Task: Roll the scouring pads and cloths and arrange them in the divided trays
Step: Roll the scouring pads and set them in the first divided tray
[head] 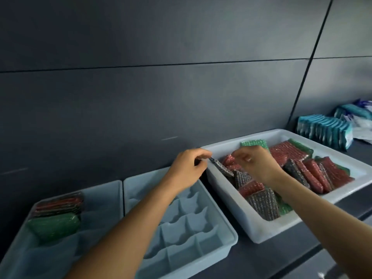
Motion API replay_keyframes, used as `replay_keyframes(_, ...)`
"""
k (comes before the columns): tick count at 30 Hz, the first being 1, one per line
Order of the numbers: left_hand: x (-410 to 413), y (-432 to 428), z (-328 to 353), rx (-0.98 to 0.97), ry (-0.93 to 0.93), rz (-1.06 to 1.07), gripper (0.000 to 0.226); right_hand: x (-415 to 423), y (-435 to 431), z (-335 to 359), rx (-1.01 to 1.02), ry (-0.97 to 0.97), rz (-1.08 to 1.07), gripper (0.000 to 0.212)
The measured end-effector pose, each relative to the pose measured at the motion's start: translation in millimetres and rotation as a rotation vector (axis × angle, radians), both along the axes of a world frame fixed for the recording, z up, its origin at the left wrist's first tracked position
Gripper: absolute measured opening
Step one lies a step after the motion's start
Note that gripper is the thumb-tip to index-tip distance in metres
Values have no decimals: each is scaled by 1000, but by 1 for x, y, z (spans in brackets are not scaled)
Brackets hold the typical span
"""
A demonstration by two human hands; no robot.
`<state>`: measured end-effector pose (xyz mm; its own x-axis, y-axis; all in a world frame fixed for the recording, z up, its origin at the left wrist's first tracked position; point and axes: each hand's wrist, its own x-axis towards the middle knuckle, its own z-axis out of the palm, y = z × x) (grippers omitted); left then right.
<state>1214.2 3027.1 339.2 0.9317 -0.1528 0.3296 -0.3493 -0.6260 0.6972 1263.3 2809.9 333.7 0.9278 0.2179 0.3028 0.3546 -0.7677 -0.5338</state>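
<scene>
A white bin (227,200) on the right holds several red, grey and green scouring pads. My left hand (188,168) pinches the upper corner of a grey sparkly pad (222,169) at the bin's near-left rim. My right hand (255,164) hovers over the pads with curled fingers, pinching near a red pad (229,160); what it holds is hidden. A pale blue divided tray (193,222) lies in the middle with bare compartments. A second blue tray (96,200) at the left holds a green pad (54,226) and a stack of red and dark pads (60,204).
Packs of blue and white cloths (324,131) stand at the far right on the dark counter. A dark panelled wall (141,97) runs right behind the trays. The counter's front edge (302,256) passes in front of the white bin.
</scene>
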Motion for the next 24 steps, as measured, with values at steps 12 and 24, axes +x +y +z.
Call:
replay_keyframes(12,88,-45,-19,465,232,16,36,77,-23,-27,-564,139,161,31)
replay_keyframes(24,51,-31,-2,-225,-218,159,29,38,-34,17,174,7,10,26)
